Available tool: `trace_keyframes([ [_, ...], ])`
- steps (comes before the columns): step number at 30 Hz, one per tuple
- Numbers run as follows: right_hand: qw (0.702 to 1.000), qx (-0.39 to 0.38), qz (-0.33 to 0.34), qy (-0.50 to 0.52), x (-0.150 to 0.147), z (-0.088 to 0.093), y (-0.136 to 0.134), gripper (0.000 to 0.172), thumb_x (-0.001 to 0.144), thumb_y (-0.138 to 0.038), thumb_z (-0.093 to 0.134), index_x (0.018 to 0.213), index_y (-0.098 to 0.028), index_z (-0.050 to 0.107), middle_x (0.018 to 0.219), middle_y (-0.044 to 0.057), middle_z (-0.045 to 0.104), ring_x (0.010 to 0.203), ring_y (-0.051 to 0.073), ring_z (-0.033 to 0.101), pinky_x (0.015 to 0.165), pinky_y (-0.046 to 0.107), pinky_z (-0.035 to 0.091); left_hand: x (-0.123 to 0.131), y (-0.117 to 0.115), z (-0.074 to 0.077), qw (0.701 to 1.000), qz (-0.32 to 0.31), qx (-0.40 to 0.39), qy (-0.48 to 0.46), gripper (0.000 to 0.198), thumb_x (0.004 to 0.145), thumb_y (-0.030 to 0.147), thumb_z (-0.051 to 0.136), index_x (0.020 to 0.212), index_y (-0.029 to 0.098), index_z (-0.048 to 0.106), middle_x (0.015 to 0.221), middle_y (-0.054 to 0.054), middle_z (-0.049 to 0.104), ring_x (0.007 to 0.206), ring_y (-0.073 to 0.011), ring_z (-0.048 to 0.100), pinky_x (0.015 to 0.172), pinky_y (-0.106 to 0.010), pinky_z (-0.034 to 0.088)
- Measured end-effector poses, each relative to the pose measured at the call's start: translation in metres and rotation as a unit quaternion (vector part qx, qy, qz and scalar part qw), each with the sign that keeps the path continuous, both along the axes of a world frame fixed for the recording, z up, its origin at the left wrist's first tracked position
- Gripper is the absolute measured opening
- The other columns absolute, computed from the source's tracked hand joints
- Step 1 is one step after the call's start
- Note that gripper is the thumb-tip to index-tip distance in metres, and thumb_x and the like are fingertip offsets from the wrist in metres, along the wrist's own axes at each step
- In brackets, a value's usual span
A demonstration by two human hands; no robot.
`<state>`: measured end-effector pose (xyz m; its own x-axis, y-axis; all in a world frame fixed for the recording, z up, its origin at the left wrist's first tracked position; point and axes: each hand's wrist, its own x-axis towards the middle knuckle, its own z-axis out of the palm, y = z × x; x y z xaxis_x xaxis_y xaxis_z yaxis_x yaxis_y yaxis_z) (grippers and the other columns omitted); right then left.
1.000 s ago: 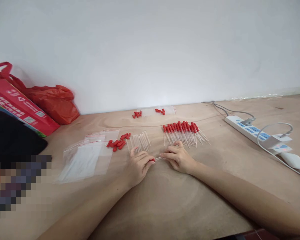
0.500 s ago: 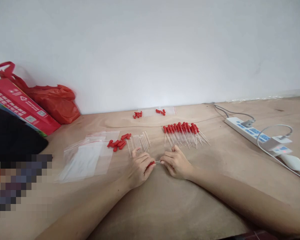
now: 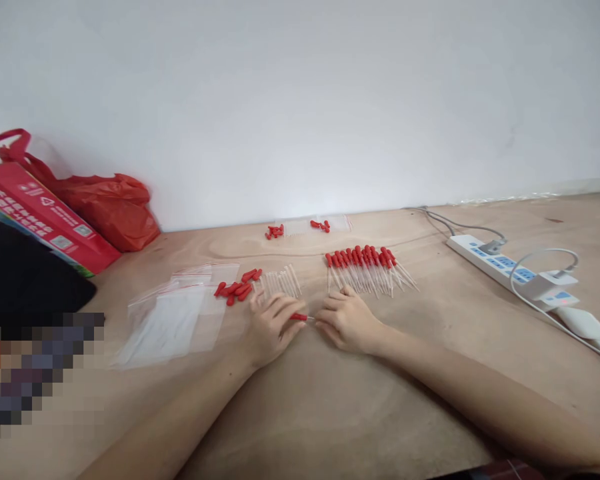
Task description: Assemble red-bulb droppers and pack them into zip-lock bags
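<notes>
A red rubber bulb [image 3: 299,317] sits between the thumb and fingers of my left hand [image 3: 275,328], its tip pointing right. My right hand [image 3: 347,321] pinches a thin clear glass tube [image 3: 311,319] that meets the bulb's end; the fingers hide most of it. Just beyond my left hand lies a row of loose glass tubes [image 3: 285,280], partly covered by the fingers. Several loose red bulbs [image 3: 237,289] are to their left. Beyond my right hand, a row of droppers [image 3: 365,267] rests with red bulbs facing the wall.
Clear zip bags [image 3: 175,323] lie on the left of the wooden table [image 3: 300,413]. Near the wall are another bag [image 3: 337,223] and more red bulbs [image 3: 275,231]. A power strip [image 3: 500,263] with cables stands right. Red bags [image 3: 115,207] and a black item [image 3: 25,273] crowd the left.
My left hand has shifted slightly left and its fingers have loosened, so more of the red bulb shows. My right hand has moved a little left, closer to the bulb.
</notes>
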<state>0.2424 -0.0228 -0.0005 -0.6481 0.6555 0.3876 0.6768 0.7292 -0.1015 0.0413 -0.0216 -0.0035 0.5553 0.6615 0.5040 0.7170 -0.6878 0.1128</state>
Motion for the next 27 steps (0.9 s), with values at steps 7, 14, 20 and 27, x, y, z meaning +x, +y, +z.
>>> trace_keyframes([
  [7, 0.949, -0.129, -0.273, 0.092, -0.01, 0.006, 0.048, 0.03, 0.079, -0.025, 0.043, 0.106, -0.016, 0.051, 0.078, 0.004, 0.065, 0.078, 0.018, 0.057, 0.069, 0.028, 0.028, -0.031, 0.019, 0.0, 0.977, 0.2, 0.061, -0.051, 0.047, 0.068, 0.044, 0.058, 0.107, 0.02, 0.046, 0.108, -0.011, 0.057, 0.102, -0.028, 0.047, 0.094, -0.047, 0.015],
  [14, 0.924, -0.128, -0.36, 0.026, -0.027, -0.002, 0.079, 0.026, 0.075, -0.021, 0.041, 0.098, -0.015, 0.051, 0.081, 0.009, 0.065, 0.081, 0.022, 0.058, 0.074, 0.034, 0.025, -0.049, 0.025, 0.002, 0.961, 0.274, 0.031, -0.004, 0.031, 0.059, 0.032, 0.057, 0.085, 0.02, 0.045, 0.097, -0.008, 0.056, 0.097, -0.0272, 0.046, 0.091, -0.046, 0.019],
  [20, 0.934, -0.086, -0.348, 0.01, -0.029, -0.005, 0.079, 0.025, 0.077, -0.023, 0.039, 0.096, -0.014, 0.053, 0.085, 0.011, 0.064, 0.08, 0.023, 0.057, 0.075, 0.037, 0.023, -0.053, 0.03, 0.0, 0.94, 0.34, 0.028, 0.022, 0.021, 0.06, 0.026, 0.053, 0.079, 0.018, 0.049, 0.091, -0.007, 0.056, 0.094, -0.027, 0.045, 0.088, -0.045, 0.022],
  [27, 0.94, -0.125, -0.315, 0.023, -0.063, 0.001, 0.075, 0.028, 0.078, -0.034, 0.041, 0.093, -0.016, 0.055, 0.089, 0.011, 0.064, 0.084, 0.023, 0.057, 0.078, 0.038, 0.024, -0.056, 0.029, 0.001, 0.926, 0.354, 0.105, 0.081, 0.019, 0.073, 0.032, 0.049, 0.079, 0.018, 0.059, 0.092, -0.009, 0.057, 0.09, -0.0279, 0.047, 0.083, -0.046, 0.023],
])
